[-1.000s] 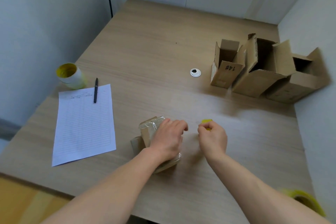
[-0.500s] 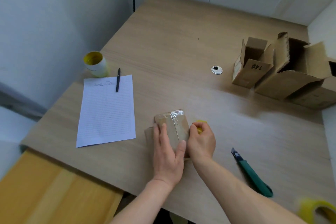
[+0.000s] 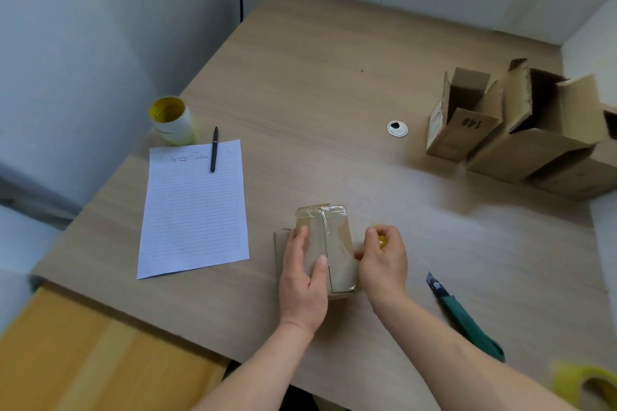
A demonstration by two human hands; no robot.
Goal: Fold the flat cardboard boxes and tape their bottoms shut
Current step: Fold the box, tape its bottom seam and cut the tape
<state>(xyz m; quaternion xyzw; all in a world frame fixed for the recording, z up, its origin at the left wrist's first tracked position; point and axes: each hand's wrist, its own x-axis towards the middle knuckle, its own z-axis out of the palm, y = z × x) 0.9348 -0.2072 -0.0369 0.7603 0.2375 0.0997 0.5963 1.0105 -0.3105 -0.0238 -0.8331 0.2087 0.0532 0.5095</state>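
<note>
Head view, box [image 3: 335,237] taped face up, long axis pointing away

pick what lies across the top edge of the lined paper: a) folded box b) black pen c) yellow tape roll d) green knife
b: the black pen lies across the top edge of the lined paper, while the green knife is on the table right of the hands.
</note>
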